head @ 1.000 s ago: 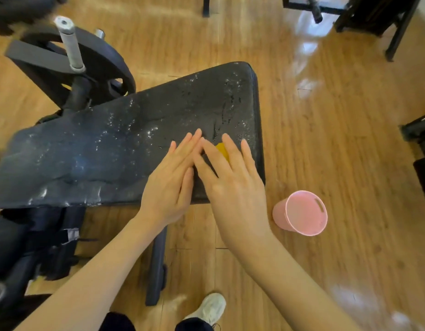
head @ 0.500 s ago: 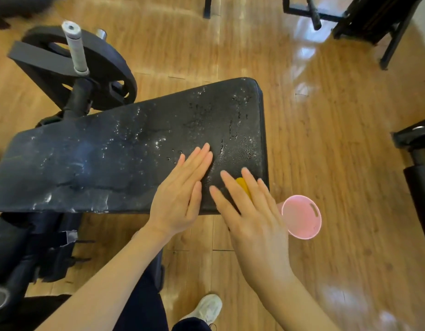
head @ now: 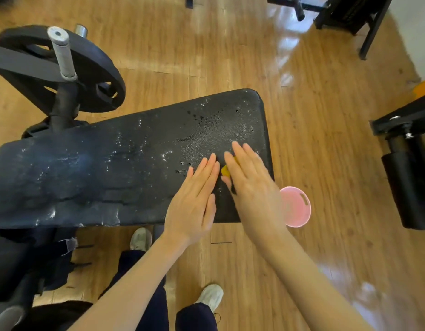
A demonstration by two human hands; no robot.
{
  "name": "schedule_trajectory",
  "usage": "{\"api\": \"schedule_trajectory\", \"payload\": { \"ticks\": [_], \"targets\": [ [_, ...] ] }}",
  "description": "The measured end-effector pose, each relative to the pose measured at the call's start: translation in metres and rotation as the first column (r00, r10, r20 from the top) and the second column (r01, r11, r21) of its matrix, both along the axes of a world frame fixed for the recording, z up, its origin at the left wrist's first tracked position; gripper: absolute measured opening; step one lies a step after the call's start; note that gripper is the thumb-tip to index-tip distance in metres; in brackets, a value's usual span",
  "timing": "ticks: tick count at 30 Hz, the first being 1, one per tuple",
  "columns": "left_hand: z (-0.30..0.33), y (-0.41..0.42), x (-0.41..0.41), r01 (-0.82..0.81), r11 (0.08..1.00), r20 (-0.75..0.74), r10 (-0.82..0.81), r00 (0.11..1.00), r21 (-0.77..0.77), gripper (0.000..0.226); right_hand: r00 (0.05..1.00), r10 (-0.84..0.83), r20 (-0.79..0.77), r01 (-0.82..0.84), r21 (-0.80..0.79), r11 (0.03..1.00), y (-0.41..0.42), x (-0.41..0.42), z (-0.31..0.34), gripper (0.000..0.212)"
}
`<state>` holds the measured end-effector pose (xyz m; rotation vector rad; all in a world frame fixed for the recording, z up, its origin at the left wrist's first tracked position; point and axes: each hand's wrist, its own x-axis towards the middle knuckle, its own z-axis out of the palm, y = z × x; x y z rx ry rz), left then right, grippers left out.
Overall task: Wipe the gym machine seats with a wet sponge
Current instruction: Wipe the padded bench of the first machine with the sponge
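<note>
Seat: black padded seat (head: 125, 173), lying across the middle of the frame from the left edge to right of centre; surface cracked and flecked with droplets, wetter toward its right end.
Sponge: yellow sponge (head: 225, 170), on the seat near its right end; only a small corner shows between the two hands, the rest is hidden.
Right hand: right hand (head: 252, 187) lies flat on the sponge, fingers (head: 240, 151) straight and close together, pressing down rather than gripping.
Left hand: left hand (head: 194, 201) lies flat on the seat just beside the sponge, fingers (head: 206, 168) straight and together, holding nothing.
Cup: pink cup (head: 295, 207) stands on the wooden floor (head: 326, 163), just right of the seat's lower right corner, partly behind the right wrist.
Stage (judgement): wiping is under way at the right end; the long left portion looks still to be covered.
Risk 1: a stroke to the right could run off the seat's right edge, since the sponge is pressed and not gripped; it may slip out and drop to the floor.
Risk 2: the right forearm passes close over the cup; a pull back or sideways sweep could knock it over. Whether it holds water cannot be told.
Risk 3: the cracked covering may snag the sponge on hard strokes.
Edges: right and near edges of the seat are close to both hands.
Open room: wide to the left along the seat; the weight plate (head: 63, 68) and its post at upper left stand beyond the far edge.
</note>
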<state>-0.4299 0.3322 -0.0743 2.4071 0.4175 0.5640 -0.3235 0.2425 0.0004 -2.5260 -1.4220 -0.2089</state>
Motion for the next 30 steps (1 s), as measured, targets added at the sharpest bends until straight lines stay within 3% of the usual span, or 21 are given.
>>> {"api": "schedule_trajectory", "payload": {
  "ticks": [5,10,15,19,22,25,30],
  "targets": [
    [0.001,-0.002,-0.001,-0.008,1.000,-0.008,0.008,1.000,0.001,0.052,0.993,-0.118,-0.027,0.120,0.054,0.991,-0.019,-0.004,0.001,0.040],
    [0.002,-0.001,-0.001,0.001,0.999,-0.019,-0.002,1.000,-0.041,0.053,0.998,0.063,0.015,-0.063,-0.041,0.997,-0.011,0.006,0.001,0.043],
    [0.013,0.002,-0.005,-0.032,0.959,0.085,0.058,0.995,-0.281,0.054,0.995,-0.097,-0.006,0.097,0.017,0.995,-0.029,-0.012,0.009,0.042],
    [0.009,0.010,-0.013,-0.128,0.952,0.038,0.144,0.989,-0.278,0.052,0.982,0.188,0.030,-0.184,-0.104,0.977,-0.017,-0.012,-0.003,0.044],
    [0.000,0.012,-0.015,-0.123,0.979,-0.050,0.117,0.992,-0.165,0.053,0.987,0.159,0.005,-0.158,-0.080,0.984,-0.051,-0.002,0.013,0.042],
    [-0.003,0.011,-0.014,-0.120,0.984,-0.080,0.110,0.991,-0.129,0.053,0.994,0.103,0.037,-0.099,-0.092,0.991,-0.033,-0.016,0.005,0.037],
    [-0.003,0.014,-0.015,-0.095,0.987,-0.091,0.084,0.992,-0.127,0.053,0.928,0.370,0.041,-0.354,-0.213,0.911,-0.038,-0.012,0.006,0.045]
  ]
}}
